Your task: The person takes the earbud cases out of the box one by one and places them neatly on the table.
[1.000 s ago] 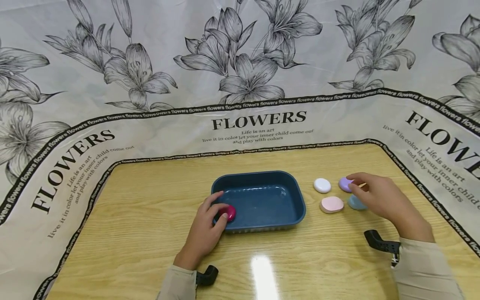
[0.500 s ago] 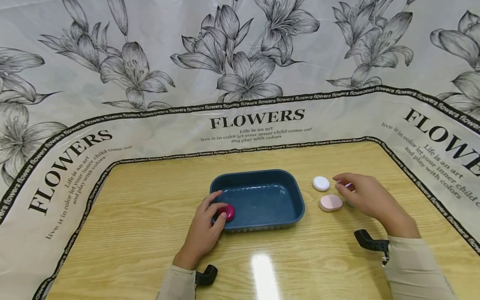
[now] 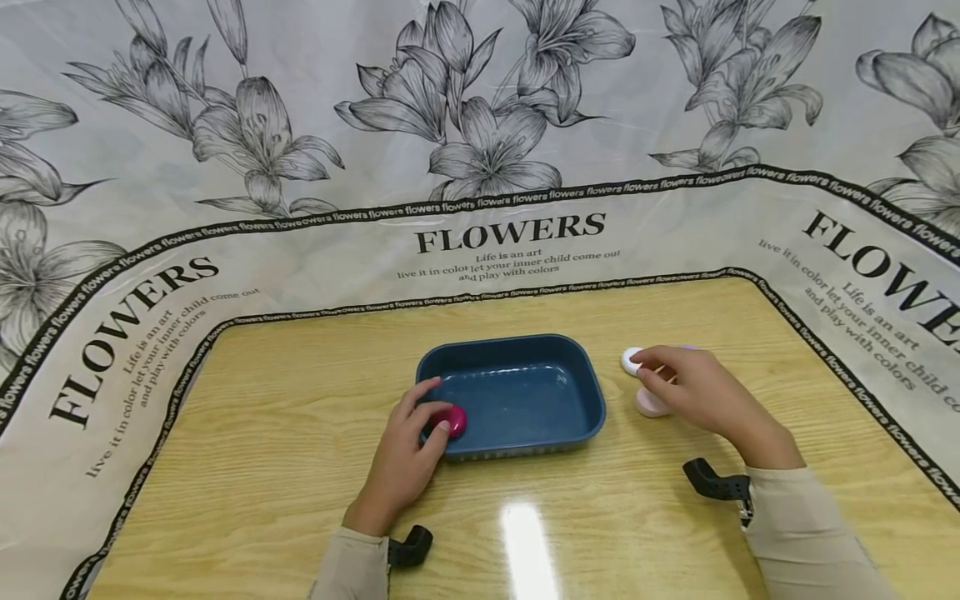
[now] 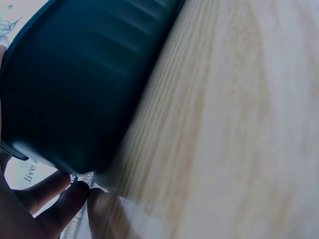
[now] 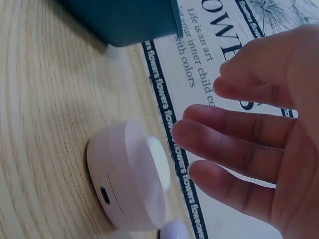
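Note:
My left hand (image 3: 401, 454) is at the front left corner of a dark blue tray (image 3: 525, 408). Its thumb and index finger pinch a shiny magenta rounded case (image 3: 454, 422) inside that corner; in the left wrist view other fingers (image 4: 70, 204) lie outside the tray's wall. My right hand (image 3: 701, 387) hovers right of the tray with loosely bent fingers, their tips near a white round piece (image 3: 630, 361). Under it is a pale pink rounded case (image 5: 119, 174) with a small port, partly covered in the head view. A purple piece (image 3: 688, 347) peeks out behind the hand.
The wooden table (image 3: 292, 433) carries the tray and the small pieces. A flower-printed cloth (image 3: 285, 275) with lettering borders it at the back and sides. Each wrist wears a black camera mount (image 3: 716, 481).
My right hand has moved left from the purple and blue pieces to the white one, and now covers the blue piece. The left hand stays in place with the magenta case.

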The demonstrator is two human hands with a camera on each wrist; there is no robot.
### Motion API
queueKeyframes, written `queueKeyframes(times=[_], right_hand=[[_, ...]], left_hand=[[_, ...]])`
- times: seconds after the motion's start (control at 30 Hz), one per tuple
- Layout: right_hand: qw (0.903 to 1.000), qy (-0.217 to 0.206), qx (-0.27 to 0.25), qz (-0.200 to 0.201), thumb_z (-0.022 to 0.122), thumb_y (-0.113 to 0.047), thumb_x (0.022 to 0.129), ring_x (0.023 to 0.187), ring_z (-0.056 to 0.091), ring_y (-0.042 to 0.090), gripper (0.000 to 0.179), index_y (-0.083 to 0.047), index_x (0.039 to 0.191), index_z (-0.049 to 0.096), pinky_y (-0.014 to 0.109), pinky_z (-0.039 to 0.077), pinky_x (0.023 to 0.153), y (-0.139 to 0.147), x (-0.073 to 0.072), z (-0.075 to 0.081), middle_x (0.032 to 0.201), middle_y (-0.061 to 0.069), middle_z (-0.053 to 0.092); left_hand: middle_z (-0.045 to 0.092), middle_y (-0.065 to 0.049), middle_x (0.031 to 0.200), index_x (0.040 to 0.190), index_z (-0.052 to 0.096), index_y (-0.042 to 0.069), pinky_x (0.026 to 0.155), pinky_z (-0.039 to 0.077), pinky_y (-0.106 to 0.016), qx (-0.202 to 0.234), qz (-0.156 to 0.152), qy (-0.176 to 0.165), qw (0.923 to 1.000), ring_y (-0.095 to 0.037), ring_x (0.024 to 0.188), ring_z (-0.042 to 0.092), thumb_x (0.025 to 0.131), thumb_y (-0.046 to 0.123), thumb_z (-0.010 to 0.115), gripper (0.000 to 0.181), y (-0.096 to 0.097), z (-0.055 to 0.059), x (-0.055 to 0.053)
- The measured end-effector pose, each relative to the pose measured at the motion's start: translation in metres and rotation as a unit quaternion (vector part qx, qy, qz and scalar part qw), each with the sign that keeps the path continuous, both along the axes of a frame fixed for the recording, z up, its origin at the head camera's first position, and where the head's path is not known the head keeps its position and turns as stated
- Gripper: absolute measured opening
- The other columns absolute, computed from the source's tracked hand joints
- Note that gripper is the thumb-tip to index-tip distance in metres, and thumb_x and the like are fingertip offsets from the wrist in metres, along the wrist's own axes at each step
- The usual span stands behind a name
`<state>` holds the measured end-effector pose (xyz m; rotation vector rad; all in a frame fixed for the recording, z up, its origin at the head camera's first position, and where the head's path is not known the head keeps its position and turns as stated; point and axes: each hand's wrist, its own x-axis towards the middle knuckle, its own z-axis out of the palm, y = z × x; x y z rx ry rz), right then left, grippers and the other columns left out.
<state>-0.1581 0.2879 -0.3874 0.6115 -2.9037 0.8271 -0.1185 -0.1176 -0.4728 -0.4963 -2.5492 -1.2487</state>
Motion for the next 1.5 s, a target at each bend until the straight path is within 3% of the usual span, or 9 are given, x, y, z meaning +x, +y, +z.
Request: queueKeyframes(times=[0.5, 0.63, 0.93, 1.13, 1.27, 1.5], right_hand=[[0.9993, 0.013, -0.014, 0.032, 0.058, -0.016, 0.101, 0.084, 0.065, 0.016, 0.024, -0.007, 0.12, 0.07, 0.04, 0.053, 0.075, -0.037, -0.01, 0.005, 0.104, 0.003, 0.072], [0.9983, 0.005, -0.008, 0.058, 0.058, -0.016, 0.101, 0.084, 0.064, 0.015, 0.024, -0.007, 0.12, 0.07, 0.039, 0.053, 0.075, -0.052, -0.017, 0.009, 0.105, 0.002, 0.071], [0.9929, -0.026, 0.01, 0.116, 0.059, -0.016, 0.101, 0.091, 0.065, 0.013, 0.025, -0.007, 0.122, 0.069, 0.038, 0.054, 0.077, -0.079, -0.032, 0.023, 0.107, 0.004, 0.071], [0.9825, -0.076, 0.044, 0.164, 0.06, -0.021, 0.102, 0.085, 0.062, 0.008, 0.031, -0.006, 0.128, 0.065, 0.035, 0.052, 0.075, -0.091, -0.038, 0.03, 0.106, 0.0, 0.07], [0.9745, -0.105, 0.088, 0.178, 0.06, -0.025, 0.102, 0.082, 0.061, 0.008, 0.036, -0.007, 0.133, 0.062, 0.034, 0.051, 0.073, -0.101, -0.045, 0.036, 0.107, -0.001, 0.068], [0.9474, -0.173, 0.163, 0.215, 0.059, -0.031, 0.101, 0.097, 0.065, 0.014, 0.046, -0.008, 0.14, 0.056, 0.039, 0.053, 0.083, -0.128, -0.053, 0.041, 0.115, 0.004, 0.068]], left_hand=[[0.042, 0.006, 0.153, 0.116, 0.071, 0.015, 0.109, 0.036, -0.053, 0.005, 0.005, 0.0, 1.0, -0.018, 0.141, 0.035, 0.099, 0.017, 0.06, 0.02, 0.003, 0.001, 0.001], [0.041, 0.007, 0.154, 0.118, 0.07, 0.014, 0.109, 0.036, -0.054, 0.003, 0.01, 0.001, 0.9999, -0.019, 0.141, 0.035, 0.099, 0.016, 0.06, 0.021, -0.002, 0.002, 0.003], [0.031, 0.002, 0.161, 0.143, 0.052, 0.005, 0.114, 0.031, -0.053, 0.007, -0.006, -0.002, 1.0, -0.02, 0.146, 0.03, 0.1, 0.02, 0.057, 0.046, 0.0, 0.004, 0.0], [0.026, 0.006, 0.163, 0.142, 0.053, 0.006, 0.114, 0.03, -0.053, 0.012, 0.006, -0.021, 0.9997, -0.019, 0.147, 0.027, 0.1, 0.02, 0.057, 0.045, 0.003, 0.002, 0.005], [0.023, 0.008, 0.164, 0.14, 0.055, 0.008, 0.112, 0.033, -0.053, 0.014, 0.009, -0.024, 0.9996, -0.02, 0.147, 0.027, 0.1, 0.021, 0.057, 0.043, 0.004, 0.002, 0.003], [0.022, 0.006, 0.164, 0.138, 0.057, 0.01, 0.108, 0.039, -0.053, 0.007, 0.014, -0.013, 0.9998, -0.023, 0.146, 0.031, 0.099, 0.023, 0.058, 0.04, 0.003, 0.0, 0.001]])
